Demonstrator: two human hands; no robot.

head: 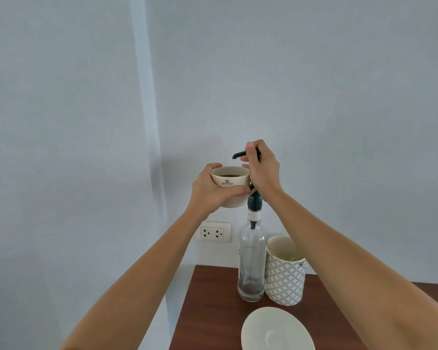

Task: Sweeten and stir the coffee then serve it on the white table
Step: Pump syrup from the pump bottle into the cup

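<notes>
Cream ceramic coffee cup [229,184] held under dark pump spout [239,155].
Left hand [210,193] grips the cup; right hand [262,168] wraps the pump on the clear glass bottle [252,261].

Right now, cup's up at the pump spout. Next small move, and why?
Probably press the pump head down with the right hand. The left hand holds the cup with its rim just under the spout; coffee shows inside. The bottle looks nearly empty, only a little at the bottom, so the stroke may yield little.
</notes>
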